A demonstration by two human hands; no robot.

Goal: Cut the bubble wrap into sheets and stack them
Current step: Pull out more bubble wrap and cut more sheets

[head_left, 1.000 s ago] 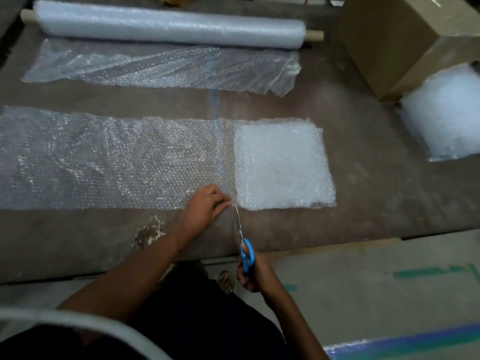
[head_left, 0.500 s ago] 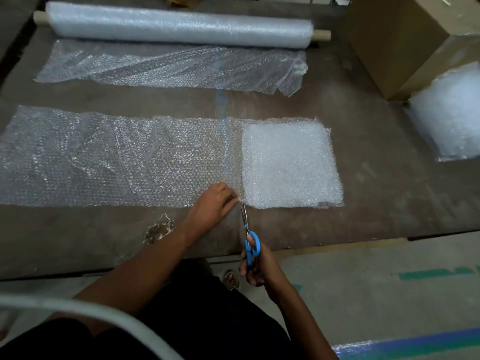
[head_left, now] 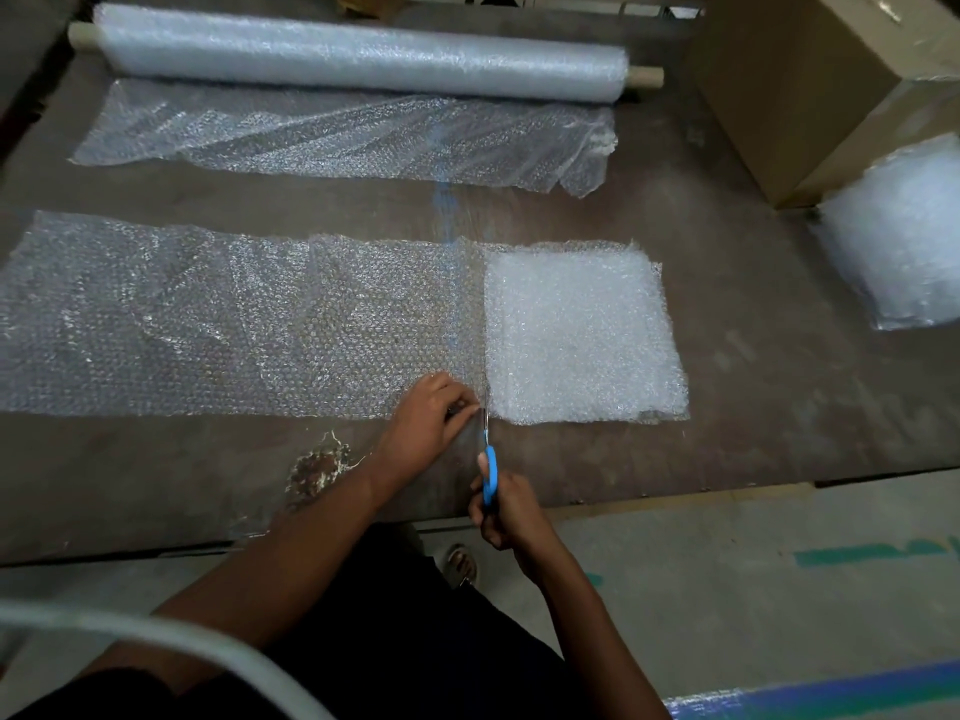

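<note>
Dark worn table (head_left: 753,407) carries the bubble wrap strip (head_left: 234,324), light, limp, slippery; left hand (head_left: 434,423) pinches its near edge beside the cut; right hand (head_left: 506,511) grips blue scissors (head_left: 489,472); best held taut near the blades.

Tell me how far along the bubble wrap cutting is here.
Done: a stack of cut sheets and another pile. In hand: left hand holds the strip while right hand starts scissors at its near edge. Left: that strip, plus the roll.

We are seeing no readable text, labels, brands or numbers anywhere; nothing in view is showing legible writing to us.
</note>
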